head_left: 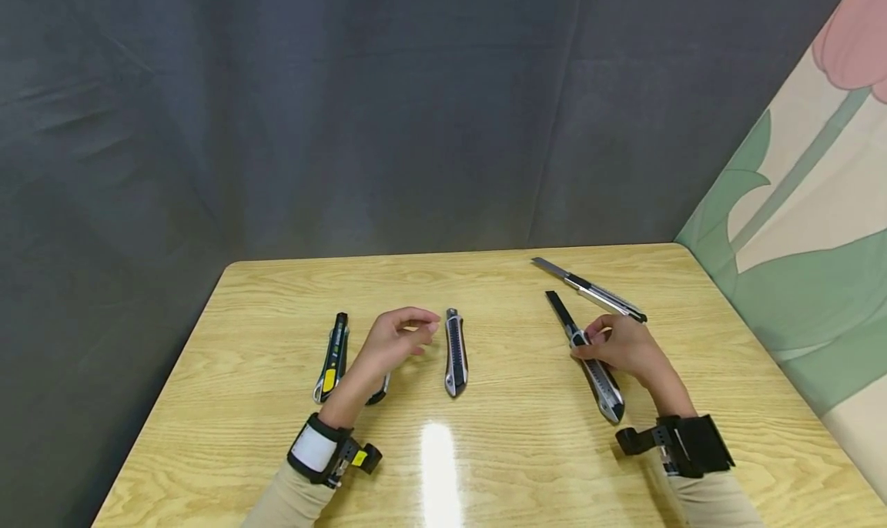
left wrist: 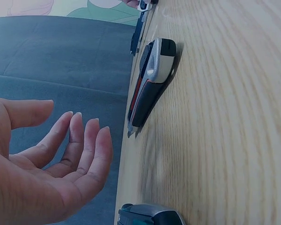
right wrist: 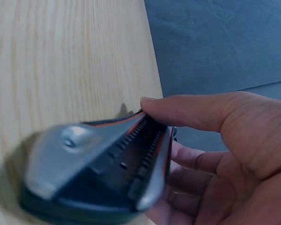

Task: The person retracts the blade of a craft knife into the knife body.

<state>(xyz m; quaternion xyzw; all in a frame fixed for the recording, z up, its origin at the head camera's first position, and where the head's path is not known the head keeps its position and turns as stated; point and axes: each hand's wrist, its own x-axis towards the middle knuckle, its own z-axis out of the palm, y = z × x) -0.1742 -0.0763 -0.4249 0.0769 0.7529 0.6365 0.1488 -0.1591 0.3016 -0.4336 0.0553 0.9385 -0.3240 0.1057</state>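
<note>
My right hand point(head_left: 624, 347) pinches a grey-and-black utility knife point(head_left: 604, 389) between thumb and fingers, near its front end. Its dark blade points away to the upper left. In the right wrist view the thumb lies along one side of this knife's handle point(right wrist: 56, 161), with the fingers on the other. My left hand point(head_left: 395, 342) hovers over the table with loosely bent fingers and nothing in them. Just right of it lies a second grey-and-black utility knife point(head_left: 455, 355), no long blade showing; the left wrist view shows this knife point(left wrist: 152, 79) apart from the fingertips.
Behind the right hand lies a slim silver utility knife point(head_left: 603, 295) with its blade out. A black-and-yellow utility knife point(head_left: 335, 359) lies left of the left hand. Another knife's dark end point(head_left: 377, 393) shows beside the left wrist, mostly hidden. A dark curtain point(head_left: 416, 128) borders the wooden table point(head_left: 513, 466).
</note>
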